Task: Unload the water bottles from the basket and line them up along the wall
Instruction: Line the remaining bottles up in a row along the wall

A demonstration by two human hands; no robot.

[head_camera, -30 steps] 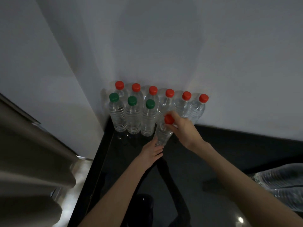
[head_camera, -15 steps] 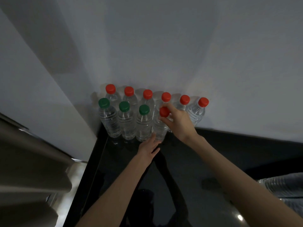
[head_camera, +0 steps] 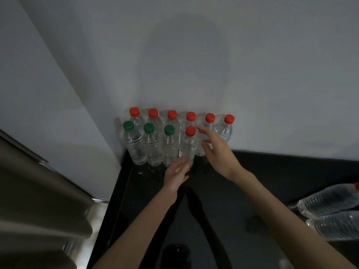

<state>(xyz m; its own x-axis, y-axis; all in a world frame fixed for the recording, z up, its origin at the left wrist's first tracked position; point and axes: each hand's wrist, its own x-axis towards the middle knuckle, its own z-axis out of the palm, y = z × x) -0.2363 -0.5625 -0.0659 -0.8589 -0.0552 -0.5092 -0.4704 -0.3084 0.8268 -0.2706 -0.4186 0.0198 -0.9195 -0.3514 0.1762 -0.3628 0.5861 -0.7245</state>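
Clear water bottles stand in two rows against the white wall point(head_camera: 194, 65). The back row has several red-capped bottles point(head_camera: 172, 118). In the front row stand three green-capped bottles point(head_camera: 149, 144) and, at their right end, one red-capped bottle point(head_camera: 188, 144). My right hand point(head_camera: 217, 152) hovers just right of that bottle, fingers spread, holding nothing. My left hand point(head_camera: 177, 170) is at the bottle's base, fingers loosely apart, touching or nearly touching it. No basket shows.
The bottles stand on a glossy black surface point(head_camera: 272, 175) that runs along the wall. Two more bottles point(head_camera: 330, 210) lie on their sides at the right edge. A grey metallic appliance point(head_camera: 38, 191) fills the lower left, beside a white side wall point(head_camera: 38, 94).
My right hand set the red-capped bottle upright at the end of the front row and let go of its cap. My left hand stayed near the base.
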